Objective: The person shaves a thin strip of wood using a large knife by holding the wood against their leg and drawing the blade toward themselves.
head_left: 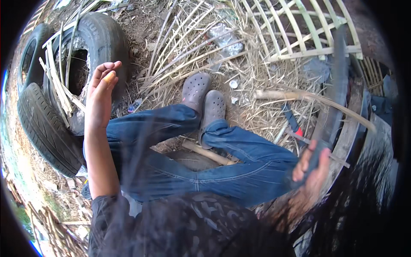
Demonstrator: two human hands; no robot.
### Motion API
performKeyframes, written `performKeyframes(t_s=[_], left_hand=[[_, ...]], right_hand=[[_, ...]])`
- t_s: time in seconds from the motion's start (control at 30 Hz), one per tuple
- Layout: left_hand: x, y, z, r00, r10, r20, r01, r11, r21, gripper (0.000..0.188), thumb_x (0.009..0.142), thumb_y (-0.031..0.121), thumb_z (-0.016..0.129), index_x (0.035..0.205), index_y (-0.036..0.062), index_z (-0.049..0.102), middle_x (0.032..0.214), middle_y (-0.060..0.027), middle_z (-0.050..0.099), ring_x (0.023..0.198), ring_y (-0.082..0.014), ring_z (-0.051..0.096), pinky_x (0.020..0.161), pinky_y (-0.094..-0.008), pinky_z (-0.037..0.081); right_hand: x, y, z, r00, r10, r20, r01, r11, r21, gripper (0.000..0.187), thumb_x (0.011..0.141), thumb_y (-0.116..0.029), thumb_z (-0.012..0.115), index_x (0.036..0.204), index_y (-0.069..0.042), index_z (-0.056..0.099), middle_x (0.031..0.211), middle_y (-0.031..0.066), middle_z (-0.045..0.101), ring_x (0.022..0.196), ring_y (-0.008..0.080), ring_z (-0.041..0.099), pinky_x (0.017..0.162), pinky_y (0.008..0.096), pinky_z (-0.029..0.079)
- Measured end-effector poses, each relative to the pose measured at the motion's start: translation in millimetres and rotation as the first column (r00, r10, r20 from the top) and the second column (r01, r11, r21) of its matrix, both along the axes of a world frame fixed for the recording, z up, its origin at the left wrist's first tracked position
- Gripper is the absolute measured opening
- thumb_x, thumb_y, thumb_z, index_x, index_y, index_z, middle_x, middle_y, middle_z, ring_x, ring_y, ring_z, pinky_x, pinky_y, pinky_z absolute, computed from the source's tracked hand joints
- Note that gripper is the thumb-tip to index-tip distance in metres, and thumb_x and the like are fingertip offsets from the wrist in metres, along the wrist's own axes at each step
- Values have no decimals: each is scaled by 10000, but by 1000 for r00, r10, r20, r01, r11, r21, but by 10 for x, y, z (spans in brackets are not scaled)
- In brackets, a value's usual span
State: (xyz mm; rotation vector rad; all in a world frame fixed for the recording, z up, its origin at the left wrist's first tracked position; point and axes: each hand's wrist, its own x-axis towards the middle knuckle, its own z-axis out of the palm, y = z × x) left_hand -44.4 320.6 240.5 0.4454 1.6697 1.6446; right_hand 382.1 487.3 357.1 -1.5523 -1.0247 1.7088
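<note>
We're gripping a long machete [337,73] in our right hand [318,174], fingers wrapped round its handle, blade pointing toward the far right. Our left hand [100,89] is hovering half-curled near the big tyre [109,40] on the left, apparently holding nothing. Looks like we're dealing with something stiff and fairly hefty, so we're probably best off keeping to the handle, well clear of the edge. Container-wise, bamboo strips [55,81] are leaning across the tyre's hollow, and a crumpled clear plastic bag [227,41] is lying far centre, contents too unclear to tell.
</note>
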Motion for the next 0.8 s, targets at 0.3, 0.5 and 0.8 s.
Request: performKeyframes(t_s=[0.3,0.5,0.8], left_hand=[[58,166,46,994,-103,-29,105,994,41,263,911,140,529,1164,71,511,1243,-84,548,1127,-80,456,976,-247,312],[43,77,-17,998,-56,-5,56,998,7,271,915,144,522,1176,71,507,1252,-91,541,1150,-110,465,981,-255,309],[55,89,77,999,-43,9,43,998,37,275,916,158,502,1174,60,499,1253,-103,539,1187,-126,452,996,-266,299]], right_hand=[[117,141,-746,999,4,-45,-7,998,-69,409,972,-463,389,957,-58,448,532,23,406,336,121,393,307,257,350],[192,-84,-183,989,-48,-139,42,998,-45,430,978,-467,363,964,-45,445,544,35,426,329,127,408,293,266,356],[-322,-36,-884,968,219,121,-213,975,-55,335,968,-366,461,936,-32,475,572,35,471,381,113,451,346,257,393]])
